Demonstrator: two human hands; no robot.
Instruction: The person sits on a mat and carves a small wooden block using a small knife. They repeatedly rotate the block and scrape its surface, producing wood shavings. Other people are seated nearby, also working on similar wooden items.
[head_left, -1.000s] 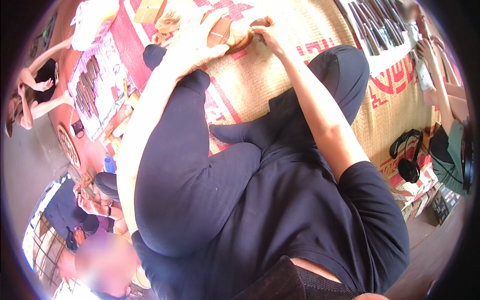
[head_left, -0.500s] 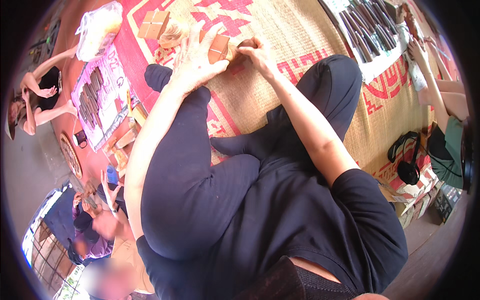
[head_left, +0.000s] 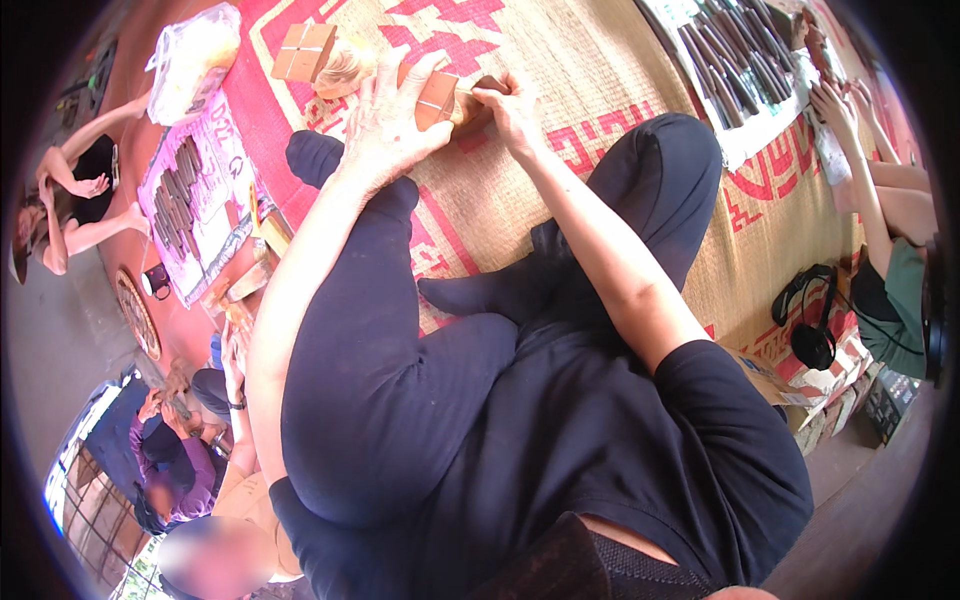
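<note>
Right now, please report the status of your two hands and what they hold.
Left hand around brown block. Right hand pinching dark brown piece. Second block farther left, apart from both.

A woven straw mat with red geometric patterns spreads across the middle and far part of the floor, with a broad red band along its left side. To its left runs a strip of reddish floor, and farther left a smooth grey floor; at the near right the ground is dull grey-brown. At the near left, bright white light shows behind a dark grid of bars.
</note>
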